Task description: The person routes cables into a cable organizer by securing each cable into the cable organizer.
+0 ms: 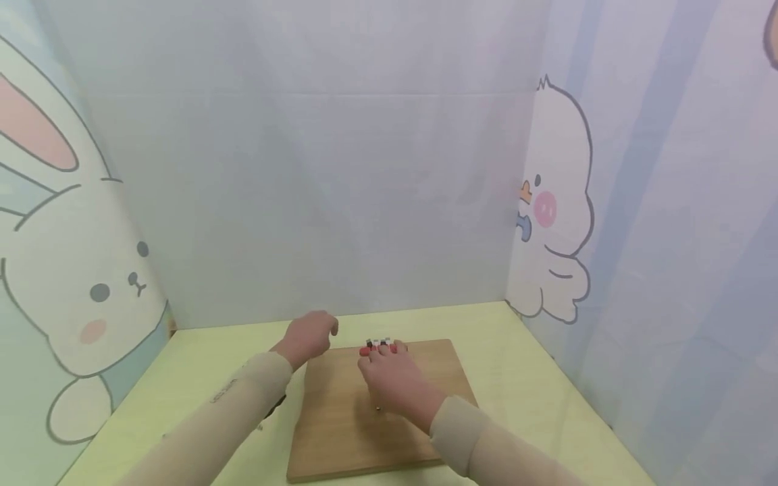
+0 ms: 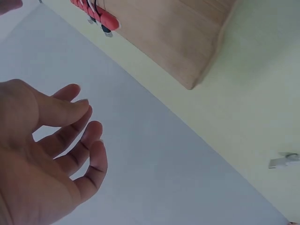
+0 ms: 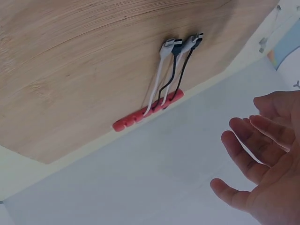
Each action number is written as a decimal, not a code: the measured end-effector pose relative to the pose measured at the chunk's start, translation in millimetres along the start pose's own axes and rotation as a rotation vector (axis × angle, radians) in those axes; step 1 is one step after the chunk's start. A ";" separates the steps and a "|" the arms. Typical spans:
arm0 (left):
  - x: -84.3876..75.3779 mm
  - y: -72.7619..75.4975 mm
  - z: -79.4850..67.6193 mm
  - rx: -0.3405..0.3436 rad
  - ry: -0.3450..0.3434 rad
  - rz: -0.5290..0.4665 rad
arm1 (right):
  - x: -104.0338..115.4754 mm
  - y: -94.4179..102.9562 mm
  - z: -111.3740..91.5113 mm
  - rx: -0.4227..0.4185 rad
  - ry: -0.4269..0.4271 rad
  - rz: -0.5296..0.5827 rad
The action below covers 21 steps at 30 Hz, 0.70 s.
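Observation:
On the wooden board (image 1: 331, 418) lies a red cable organizer (image 3: 124, 123) with notches, close to the board's far edge. White cables (image 3: 156, 77) and black cables (image 3: 184, 70) run through several of its notches, their plug ends lying on the board. My right hand (image 1: 398, 379) hovers above the board in front of the organizer, fingers loosely bent and apart, with nothing in them. Past the board's far left corner, my left hand (image 1: 306, 337) hangs in the air. In the left wrist view its thumb lies near the fingertips of the loosely curled fingers; nothing shows between them.
The board rests on a pale yellow table (image 1: 516, 378). A small light-grey piece (image 2: 283, 161), too unclear to name, lies on the table left of the board. A grey-white curtain (image 1: 316, 202) closes off the back, and panels with a cartoon rabbit (image 1: 67, 283) and a bird (image 1: 556, 202) stand at the sides.

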<state>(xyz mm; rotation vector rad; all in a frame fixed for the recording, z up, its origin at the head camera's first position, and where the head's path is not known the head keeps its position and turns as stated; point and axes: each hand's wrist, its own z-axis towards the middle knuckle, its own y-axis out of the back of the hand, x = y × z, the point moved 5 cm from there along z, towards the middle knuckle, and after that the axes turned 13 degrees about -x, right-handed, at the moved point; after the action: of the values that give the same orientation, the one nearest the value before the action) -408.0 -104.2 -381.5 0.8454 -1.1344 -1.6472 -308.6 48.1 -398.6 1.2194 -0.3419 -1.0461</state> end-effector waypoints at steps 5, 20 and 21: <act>24.2 0.4 -15.9 0.053 0.036 -0.011 | 13.5 -3.5 9.5 -0.017 0.025 0.001; 89.4 -14.3 -70.1 0.175 0.116 -0.071 | 73.5 -11.5 31.0 -0.073 0.142 -0.035; 92.5 -14.5 -73.9 0.172 0.115 -0.077 | 78.4 -12.8 31.8 -0.076 0.150 -0.034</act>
<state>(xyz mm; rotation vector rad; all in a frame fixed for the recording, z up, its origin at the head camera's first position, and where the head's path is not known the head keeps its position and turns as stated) -376.8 -211.7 -422.9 1.0917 -1.1879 -1.5571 -296.6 -33.4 -421.8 1.2312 -0.1644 -0.9819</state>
